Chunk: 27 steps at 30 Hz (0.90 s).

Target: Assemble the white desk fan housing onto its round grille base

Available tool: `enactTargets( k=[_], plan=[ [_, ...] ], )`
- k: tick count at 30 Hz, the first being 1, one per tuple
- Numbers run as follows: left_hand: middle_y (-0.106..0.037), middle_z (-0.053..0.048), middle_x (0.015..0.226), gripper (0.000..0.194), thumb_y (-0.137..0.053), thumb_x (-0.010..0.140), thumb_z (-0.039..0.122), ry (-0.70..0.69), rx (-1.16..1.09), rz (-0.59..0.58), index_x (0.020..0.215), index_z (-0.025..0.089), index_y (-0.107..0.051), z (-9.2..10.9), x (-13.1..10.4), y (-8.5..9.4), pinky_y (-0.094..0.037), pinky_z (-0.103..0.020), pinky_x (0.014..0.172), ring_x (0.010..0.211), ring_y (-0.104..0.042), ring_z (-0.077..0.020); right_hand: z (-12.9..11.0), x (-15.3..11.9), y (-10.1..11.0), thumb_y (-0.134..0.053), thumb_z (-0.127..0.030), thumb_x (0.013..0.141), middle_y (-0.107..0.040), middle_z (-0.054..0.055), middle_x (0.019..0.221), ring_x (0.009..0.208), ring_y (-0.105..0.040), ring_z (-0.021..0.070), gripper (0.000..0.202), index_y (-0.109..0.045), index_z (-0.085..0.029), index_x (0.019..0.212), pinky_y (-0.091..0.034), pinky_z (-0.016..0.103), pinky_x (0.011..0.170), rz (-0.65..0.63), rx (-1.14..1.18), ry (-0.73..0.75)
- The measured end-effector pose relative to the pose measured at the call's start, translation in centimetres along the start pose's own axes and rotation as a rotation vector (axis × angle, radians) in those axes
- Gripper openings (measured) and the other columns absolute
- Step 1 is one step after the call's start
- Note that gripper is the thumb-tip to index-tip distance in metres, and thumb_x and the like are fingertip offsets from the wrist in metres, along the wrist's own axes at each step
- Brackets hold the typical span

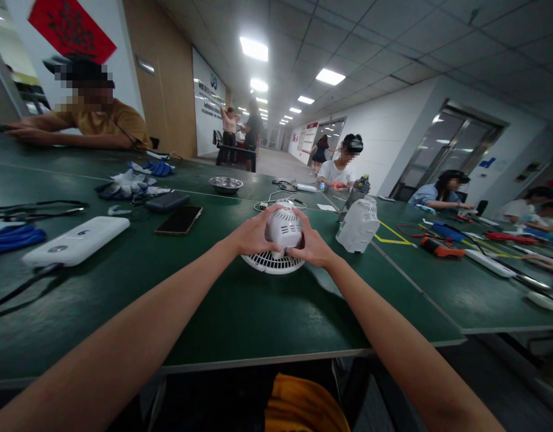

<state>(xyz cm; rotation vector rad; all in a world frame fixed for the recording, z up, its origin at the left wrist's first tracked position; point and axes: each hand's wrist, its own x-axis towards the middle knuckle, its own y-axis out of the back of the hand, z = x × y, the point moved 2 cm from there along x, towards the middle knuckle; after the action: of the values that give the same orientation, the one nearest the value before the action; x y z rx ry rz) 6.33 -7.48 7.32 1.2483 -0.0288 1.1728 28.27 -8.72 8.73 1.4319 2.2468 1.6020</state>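
Note:
A white fan-like device [284, 228] with a slotted rounded housing rests over a round white grille [273, 263] on the green table [258, 324]. From the left, my left hand [255, 233] grips the housing, its thumb low on the side. My right hand [313, 243] holds the opposite side, fingers curved round it. Both hands are closed on the same device. Just to the right, a white slotted plastic housing [358, 225] stands upright on the table, apart from my hands.
To the left lie a phone [179, 220], a white power bank [77, 241], a dark case [167, 201] and gloves [128, 184]. A metal bowl [225, 184] sits farther back. An orange meter [442, 247] and cables lie right. Several people sit around the tables.

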Motion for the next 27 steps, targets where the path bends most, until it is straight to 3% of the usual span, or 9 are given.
enactTargets(
  k=[4, 9, 13, 15, 17, 20, 23, 25, 27],
  plan=[
    [-0.041, -0.018, 0.152, 0.107, -0.076, 0.069, 0.053, 0.052, 0.081, 0.031, 0.155, 0.027, -0.018, -0.1, 0.0, -0.2, -0.046, -0.053, 0.097, 0.118, -0.059, -0.0375, -0.1, 0.3, -0.2, -0.076, -0.051, 0.072, -0.039, 0.014, 0.153, 0.131, -0.049, 0.0387, 0.106, -0.016, -0.026, 0.155, -0.038, 0.058, 0.108, 0.127, -0.087, 0.025],
    [-0.066, -0.012, 0.119, 0.090, -0.065, 0.080, 0.056, 0.152, 0.105, 0.092, 0.154, 0.025, -0.024, -0.4, 0.0, 0.2, -0.049, -0.045, 0.090, 0.098, -0.067, -0.0290, 1.2, 0.6, 0.1, -0.072, -0.034, 0.073, -0.038, 0.011, 0.155, 0.131, -0.050, 0.0354, 0.100, -0.017, -0.026, 0.156, -0.038, 0.055, 0.110, 0.168, -0.099, -0.004],
    [-0.069, -0.014, 0.114, 0.064, -0.048, 0.090, 0.057, 0.443, 0.222, 0.208, 0.143, 0.021, -0.046, -2.7, -0.2, 0.3, -0.046, -0.044, 0.092, 0.108, -0.063, -0.0316, 2.4, 0.4, 0.5, -0.076, -0.037, 0.071, -0.047, 0.014, 0.148, 0.123, -0.056, 0.0356, 0.105, -0.016, -0.024, 0.157, -0.040, 0.055, 0.108, 0.156, -0.052, -0.115],
    [-0.070, -0.018, 0.114, 0.061, -0.040, 0.091, 0.061, 0.640, 0.204, 0.177, 0.129, 0.017, -0.059, -4.3, -0.5, 0.0, -0.046, -0.042, 0.088, 0.106, -0.065, -0.0326, 2.6, 0.2, 0.6, -0.080, -0.043, 0.067, -0.049, 0.014, 0.145, 0.122, -0.057, 0.0363, 0.112, -0.016, -0.024, 0.157, -0.040, 0.055, 0.107, 0.129, -0.019, -0.137],
    [-0.073, -0.018, 0.108, 0.063, -0.034, 0.091, 0.065, 0.726, 0.148, 0.141, 0.109, 0.016, -0.070, -5.5, -0.9, -0.2, -0.046, -0.039, 0.086, 0.102, -0.066, -0.0329, 2.4, 0.1, 0.6, -0.084, -0.045, 0.063, -0.051, 0.013, 0.143, 0.123, -0.056, 0.0370, 0.115, -0.018, -0.025, 0.156, -0.039, 0.056, 0.108, 0.125, 0.009, -0.147],
    [-0.075, -0.016, 0.099, 0.069, -0.030, 0.090, 0.069, 0.726, 0.027, 0.214, 0.089, 0.016, -0.074, -6.7, -1.2, 0.2, -0.046, -0.038, 0.084, 0.096, -0.068, -0.0322, 2.2, 0.0, 0.8, -0.087, -0.043, 0.058, -0.053, 0.010, 0.142, 0.126, -0.054, 0.0369, 0.113, -0.028, -0.027, 0.152, -0.036, 0.057, 0.110, 0.186, 0.082, -0.160],
    [-0.076, -0.014, 0.086, 0.074, -0.027, 0.090, 0.070, 0.696, -0.248, 0.417, 0.087, 0.014, -0.075, -7.2, -1.2, 0.9, -0.048, -0.037, 0.078, 0.084, -0.069, -0.0279, 2.5, 0.3, 0.8, -0.089, -0.037, 0.055, -0.060, 0.008, 0.132, 0.114, -0.061, 0.0324, 0.112, -0.031, -0.028, 0.150, -0.045, 0.053, 0.104, 0.275, 0.338, -0.250],
    [-0.075, -0.013, 0.078, 0.076, -0.027, 0.089, 0.072, 0.639, -0.404, 0.570, 0.083, 0.013, -0.075, -7.3, -0.9, 1.3, -0.050, -0.035, 0.074, 0.077, -0.069, -0.0248, 2.8, 0.4, 0.6, -0.086, -0.036, 0.060, -0.067, 0.005, 0.116, 0.098, -0.067, 0.0273, 0.105, -0.030, -0.029, 0.149, -0.054, 0.048, 0.091, 0.339, 0.582, -0.352],
    [-0.073, -0.011, 0.074, 0.076, -0.031, 0.087, 0.075, 0.580, -0.475, 0.651, 0.078, 0.012, -0.073, -7.1, -0.5, 1.3, -0.051, -0.034, 0.074, 0.075, -0.068, -0.0232, 3.0, 0.6, 0.0, -0.076, -0.042, 0.072, -0.070, 0.002, 0.104, 0.088, -0.068, 0.0235, 0.082, -0.037, -0.029, 0.143, -0.057, 0.043, 0.083, 0.321, 0.823, -0.432]
  ],
)
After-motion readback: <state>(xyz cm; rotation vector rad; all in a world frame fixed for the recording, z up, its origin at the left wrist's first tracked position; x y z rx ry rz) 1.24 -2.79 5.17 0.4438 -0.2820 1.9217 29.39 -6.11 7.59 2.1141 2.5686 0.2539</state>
